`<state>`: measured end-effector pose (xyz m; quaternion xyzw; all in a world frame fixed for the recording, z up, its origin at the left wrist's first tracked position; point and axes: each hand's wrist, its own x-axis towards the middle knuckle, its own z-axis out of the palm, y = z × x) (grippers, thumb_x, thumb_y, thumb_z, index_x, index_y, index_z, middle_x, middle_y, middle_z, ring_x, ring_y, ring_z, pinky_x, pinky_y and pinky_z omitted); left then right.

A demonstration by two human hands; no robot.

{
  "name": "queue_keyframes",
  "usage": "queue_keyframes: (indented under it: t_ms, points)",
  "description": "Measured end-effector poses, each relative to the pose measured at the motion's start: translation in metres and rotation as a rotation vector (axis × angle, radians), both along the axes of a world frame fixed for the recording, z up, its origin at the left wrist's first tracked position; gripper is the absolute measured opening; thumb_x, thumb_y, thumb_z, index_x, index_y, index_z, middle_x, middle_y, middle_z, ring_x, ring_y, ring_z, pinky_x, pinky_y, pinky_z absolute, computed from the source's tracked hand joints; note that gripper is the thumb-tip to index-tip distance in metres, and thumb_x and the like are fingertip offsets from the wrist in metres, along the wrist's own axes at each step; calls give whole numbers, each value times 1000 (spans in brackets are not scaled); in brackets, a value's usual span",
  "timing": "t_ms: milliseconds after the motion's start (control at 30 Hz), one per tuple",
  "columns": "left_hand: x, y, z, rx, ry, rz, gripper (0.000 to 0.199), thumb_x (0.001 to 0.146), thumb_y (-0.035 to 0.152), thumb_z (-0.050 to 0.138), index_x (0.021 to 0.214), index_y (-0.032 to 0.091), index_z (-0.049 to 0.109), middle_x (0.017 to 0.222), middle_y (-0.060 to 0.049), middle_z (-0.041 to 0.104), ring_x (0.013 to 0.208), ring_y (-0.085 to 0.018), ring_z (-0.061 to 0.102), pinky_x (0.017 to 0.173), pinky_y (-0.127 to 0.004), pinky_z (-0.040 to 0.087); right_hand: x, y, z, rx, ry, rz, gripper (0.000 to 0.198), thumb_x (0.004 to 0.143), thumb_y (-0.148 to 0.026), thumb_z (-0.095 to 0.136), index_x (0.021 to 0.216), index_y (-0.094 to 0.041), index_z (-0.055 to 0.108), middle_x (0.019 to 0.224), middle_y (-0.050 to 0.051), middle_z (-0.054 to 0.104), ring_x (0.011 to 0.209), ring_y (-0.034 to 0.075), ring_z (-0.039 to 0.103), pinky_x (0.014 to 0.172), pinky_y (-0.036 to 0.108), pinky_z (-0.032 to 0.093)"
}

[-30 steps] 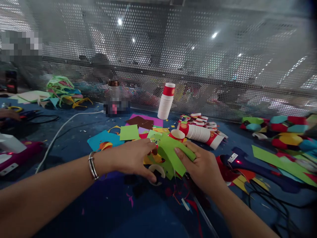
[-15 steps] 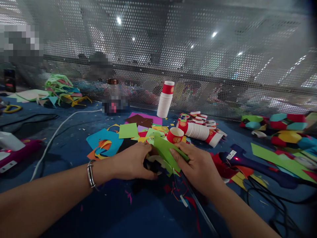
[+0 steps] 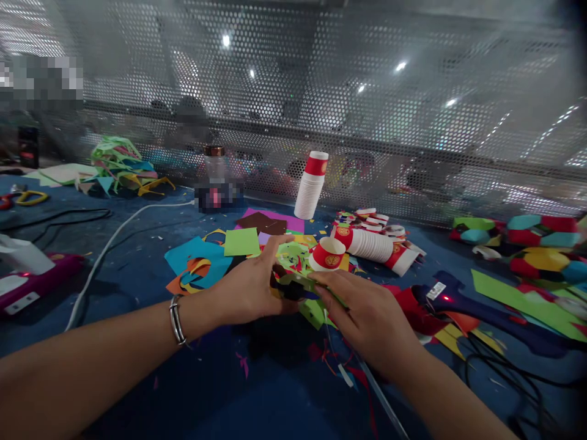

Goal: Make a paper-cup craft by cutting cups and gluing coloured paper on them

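My right hand (image 3: 367,311) pinches a light-green paper (image 3: 297,278), turned almost edge-on between my hands. Curled around a small dark-and-pale piece, my left hand (image 3: 250,281) meets the paper's left side; its palm hides most of that piece. A red-and-white paper cup (image 3: 327,254) stands just beyond my right fingertips. Green and red paper scraps (image 3: 293,253) lie behind the held paper. To the left are a blue sheet (image 3: 183,253) with orange and yellow strips, and a green square (image 3: 242,242).
A tall cup stack (image 3: 310,189) stands at the back; another stack (image 3: 371,244) lies on its side. At right, a dark-blue glue gun (image 3: 486,308) with a lit red light trails black cable. A purple power strip (image 3: 41,284) sits left. Perforated metal (image 3: 293,79) bounds the back.
The green paper has tipped from facing me to nearly edge-on and come down toward my left hand. My left thumb and fingers have closed in around it. The view has shifted slightly.
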<state>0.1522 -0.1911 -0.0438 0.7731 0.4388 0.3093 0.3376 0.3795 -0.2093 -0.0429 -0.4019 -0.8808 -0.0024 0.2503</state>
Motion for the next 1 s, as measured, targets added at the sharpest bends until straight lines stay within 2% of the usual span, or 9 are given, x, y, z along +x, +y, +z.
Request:
queue_keyframes:
  t_ms: [167, 333, 433, 567, 767, 1000]
  points:
    - [-3, 4, 1, 112, 120, -24, 45, 74, 42, 73, 116, 28, 64, 105, -3, 73, 89, -23, 66, 77, -35, 47, -2, -1, 1, 13, -103, 51, 33, 99, -21, 44, 126, -18, 63, 113, 11, 70, 103, 27, 66, 85, 46, 56]
    - [-3, 7, 0, 86, 152, -24, 33, 77, 42, 71, 104, 24, 68, 98, -3, 74, 84, -21, 64, 72, -33, 44, -9, -3, 2, 6, -157, 52, 28, 100, -27, 45, 120, -20, 63, 114, 11, 68, 103, 27, 64, 82, 45, 57]
    - [-1, 8, -1, 58, 145, -41, 30, 77, 44, 71, 99, 24, 69, 94, -3, 73, 83, -21, 64, 71, -33, 43, -11, -5, 1, 8, -188, 49, 26, 98, -24, 49, 119, -19, 62, 112, 11, 68, 104, 27, 63, 83, 45, 56]
    - [0, 8, -1, 12, 115, -29, 35, 78, 46, 70, 103, 21, 70, 90, -4, 72, 78, -20, 63, 68, -33, 43, -12, -5, 1, 62, -217, 32, 26, 93, -20, 53, 118, -17, 62, 109, 11, 69, 101, 29, 64, 79, 45, 57]
    - [3, 5, 5, -94, 29, -33, 43, 76, 49, 73, 106, 18, 70, 82, -4, 71, 72, -18, 62, 62, -29, 45, -11, -4, 2, 138, -214, 23, 24, 95, -18, 50, 115, -17, 64, 104, 10, 71, 96, 29, 66, 72, 43, 57]
    - [0, 10, 4, -226, -74, -94, 33, 73, 33, 74, 103, 19, 75, 83, -2, 73, 72, -16, 61, 67, -29, 48, -6, -3, 2, 148, -137, 28, 27, 98, -24, 49, 120, -15, 63, 108, 12, 71, 98, 28, 66, 81, 46, 57]
